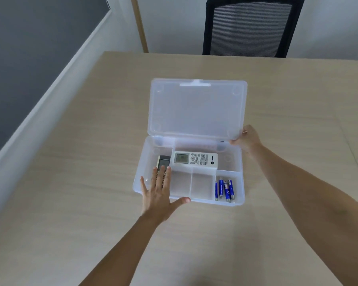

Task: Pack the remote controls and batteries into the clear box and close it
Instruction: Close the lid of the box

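A clear plastic box stands on the table with its hinged lid raised upright at the back. A white remote lies crosswise in the back compartment. A smaller remote with a dark top lies in the left compartment. Several blue batteries fill the front right compartment. My left hand hovers flat with fingers spread over the box's front left corner, partly covering the smaller remote. My right hand grips the lid's lower right corner near the hinge.
The box sits mid-table on a light wooden tabletop. A black mesh office chair stands behind the far edge. The table's left edge runs beside a grey floor and white wall base. Two middle front compartments of the box hold nothing.
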Demonstrator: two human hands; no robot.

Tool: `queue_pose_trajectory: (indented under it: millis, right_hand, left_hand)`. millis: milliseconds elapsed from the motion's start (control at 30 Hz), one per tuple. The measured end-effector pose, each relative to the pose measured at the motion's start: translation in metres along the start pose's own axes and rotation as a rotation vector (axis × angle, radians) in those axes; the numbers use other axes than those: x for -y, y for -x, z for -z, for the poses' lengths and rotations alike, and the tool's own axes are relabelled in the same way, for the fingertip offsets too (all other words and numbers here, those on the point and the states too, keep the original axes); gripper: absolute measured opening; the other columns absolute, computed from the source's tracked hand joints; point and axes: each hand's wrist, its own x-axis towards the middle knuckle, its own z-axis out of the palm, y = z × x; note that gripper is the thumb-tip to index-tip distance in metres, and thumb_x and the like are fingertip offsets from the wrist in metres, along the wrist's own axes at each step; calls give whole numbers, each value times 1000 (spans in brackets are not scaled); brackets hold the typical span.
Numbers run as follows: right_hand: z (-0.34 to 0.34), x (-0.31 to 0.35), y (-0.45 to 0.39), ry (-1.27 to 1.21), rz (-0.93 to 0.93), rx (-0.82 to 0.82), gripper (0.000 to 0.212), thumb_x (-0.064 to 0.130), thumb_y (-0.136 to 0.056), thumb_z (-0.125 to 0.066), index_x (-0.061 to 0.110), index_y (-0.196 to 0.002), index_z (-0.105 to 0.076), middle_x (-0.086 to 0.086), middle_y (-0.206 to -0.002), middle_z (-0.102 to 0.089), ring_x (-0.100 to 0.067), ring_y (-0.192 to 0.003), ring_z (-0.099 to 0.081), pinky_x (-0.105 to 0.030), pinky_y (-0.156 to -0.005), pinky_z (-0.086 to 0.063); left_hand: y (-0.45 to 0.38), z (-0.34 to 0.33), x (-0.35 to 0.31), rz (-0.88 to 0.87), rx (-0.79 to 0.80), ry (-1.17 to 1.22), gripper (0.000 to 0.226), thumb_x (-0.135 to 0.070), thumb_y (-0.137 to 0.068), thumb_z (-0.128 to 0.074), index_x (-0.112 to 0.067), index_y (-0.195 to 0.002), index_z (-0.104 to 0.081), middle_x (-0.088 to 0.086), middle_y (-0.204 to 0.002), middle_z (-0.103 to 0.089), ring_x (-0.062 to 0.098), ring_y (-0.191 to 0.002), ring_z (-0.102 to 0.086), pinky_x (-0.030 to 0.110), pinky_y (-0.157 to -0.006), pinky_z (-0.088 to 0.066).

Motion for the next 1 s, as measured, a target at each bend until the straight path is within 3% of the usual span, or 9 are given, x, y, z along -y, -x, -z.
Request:
queue_pose_trajectory:
  millis: [133, 233, 333, 433, 533, 667, 800, 867, 1000]
  right_hand:
    - [15, 41, 38, -277, 150, -10, 46, 42, -83, -64, 13, -116, -51, 5, -97, -58, -6, -75, -57, -27, -68, -46]
    - [37, 64, 76, -653, 33, 337, 79, 82, -74, -30, 27, -126, -52, 8, -112, -65, -10, -90, -66, -26, -64, -55]
    - [57, 56, 102, -935, -4, 480, 102, 88, -65, -20, 20, -134, -51, -7, -137, -57, -28, -123, -56, -47, -102, -46]
    - [62, 41, 131, -1051, -109, 406, 91, 67, -81, -45, -4, -138, -34, -28, -143, -39, -41, -132, -44, -46, -107, -44]
    - [46, 15, 159, -837, -106, 324, 32, 12, -91, -58, -4, -117, -47, -24, -128, -55, -38, -126, -53, -34, -83, -60]
    - [22, -26, 188, -371, -57, 160, 48, 19, -72, -75, 6, -114, -57, -16, -118, -66, -36, -110, -64, -40, -81, -54]
    - [-2, -82, 165, -60, -19, 172, 90, 48, -44, -85, 14, -122, -54, -7, -118, -66, -27, -109, -64, -35, -80, -52]
    - [-8, -74, 178, 14, -29, 163, 99, 49, -41, -87, 18, -126, -47, -3, -124, -61, -25, -115, -59, -36, -85, -52]
    - [-16, -43, 208, 167, -87, 82, 87, 24, -64, -84, 5, -131, -33, -12, -133, -46, -30, -125, -46, -35, -90, -45]
  left_hand:
    - [0, -1, 1, -5, -22, 32, 121, -94, -58, -2, -19, -152, 10, 3, -163, 8, 21, -149, 15, 62, -116, 6]
    - [3, 1, 1, 16, -54, 187, 119, -94, -61, -11, -21, -152, 12, 1, -159, 21, 21, -148, 21, 59, -113, 15]
    - [12, 14, -4, 256, -283, 706, 109, -91, -66, -18, -29, -153, 5, 3, -161, 21, 21, -148, 23, 55, -112, 18]
    - [22, 44, 7, 730, -402, 1362, 95, -85, -76, -13, -31, -153, -6, 3, -164, 2, 21, -151, 4, 50, -119, 5]
    - [30, 56, 40, 692, -315, 1737, 76, -72, -89, -10, -32, -153, -6, -5, -163, -6, 19, -148, -21, 43, -121, -6]
    - [37, 63, 54, 610, -101, 1674, 88, -80, -81, -25, -31, -152, -11, 0, -158, -27, 24, -137, -41, 46, -119, -15]
    - [36, 58, 52, 579, 58, 1141, 130, -78, -46, -72, -16, -148, -20, 2, -147, -44, 26, -131, -47, 46, -110, -37]
    - [36, 54, 47, 547, 39, 887, 116, -69, -45, -79, -14, -138, -36, 4, -138, -48, 28, -121, -54, 48, -105, -40]
    - [32, 47, 39, 558, 24, 687, 80, -42, -70, -79, -10, -132, -39, 7, -139, -41, 30, -117, -57, 48, -107, -34]
